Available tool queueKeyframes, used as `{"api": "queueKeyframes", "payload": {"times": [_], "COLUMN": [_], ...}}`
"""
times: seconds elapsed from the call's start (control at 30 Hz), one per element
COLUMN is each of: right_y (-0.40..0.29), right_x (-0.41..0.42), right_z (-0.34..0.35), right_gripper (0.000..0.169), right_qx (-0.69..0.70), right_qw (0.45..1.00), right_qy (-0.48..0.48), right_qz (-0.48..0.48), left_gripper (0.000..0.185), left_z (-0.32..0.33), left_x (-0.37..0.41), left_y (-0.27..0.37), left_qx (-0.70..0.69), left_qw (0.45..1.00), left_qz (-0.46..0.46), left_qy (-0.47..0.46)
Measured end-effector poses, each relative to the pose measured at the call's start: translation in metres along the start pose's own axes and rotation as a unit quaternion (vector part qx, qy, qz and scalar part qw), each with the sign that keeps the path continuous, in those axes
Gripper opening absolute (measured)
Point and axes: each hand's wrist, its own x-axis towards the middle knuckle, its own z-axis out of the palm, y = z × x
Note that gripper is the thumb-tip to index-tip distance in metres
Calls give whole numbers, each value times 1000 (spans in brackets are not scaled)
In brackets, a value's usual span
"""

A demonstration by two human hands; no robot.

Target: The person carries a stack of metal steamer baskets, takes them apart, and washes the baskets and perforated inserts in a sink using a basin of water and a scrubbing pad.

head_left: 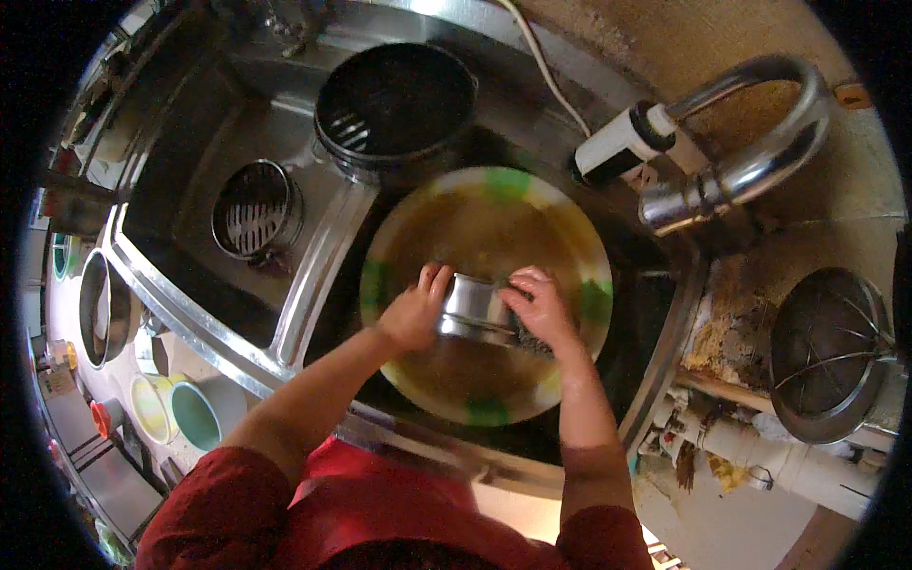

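Note:
A shiny round metal container [476, 310] is tipped on its side over a wide enamel-look basin [595, 256] with green patches on its rim. Brownish water [491, 221] fills the basin. My left hand [419, 308] grips the left end of the container. At its right end, my right hand [539, 303] has its fingers curled over the edge. Below the right palm shows a dark, rough clump [533, 342], perhaps a metal scouring pad; how it is held is hidden.
Left of the basin, a steel divider [324, 263] borders another sink compartment with a small round metal vessel [256, 210]. A large dark round pan [395, 100] straddles the divider's far end. A curved faucet [784, 153] overhangs the right. Several buckets [203, 413] stand lower left; a round wire-braced metal vessel [819, 356] is at right.

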Motion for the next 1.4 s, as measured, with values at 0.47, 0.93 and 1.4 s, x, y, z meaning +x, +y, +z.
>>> {"api": "queueKeyframes", "payload": {"times": [0.47,0.93,1.4], "right_y": [120,-32,-33], "right_x": [-62,16,22], "right_z": [48,-3,-7], "right_gripper": [18,18,30], "right_qx": [255,1,43], "right_qw": [841,990,993], "right_qy": [255,-140,-86], "right_qz": [403,23,71], "left_gripper": [79,80,83], "left_z": [4,3,-20], "left_x": [-5,-5,-12], "left_y": [-11,-5,-1], "left_qx": [-62,-14,19], "left_qw": [996,999,999], "left_qz": [-54,-49,7], "left_qy": [44,13,35]}}
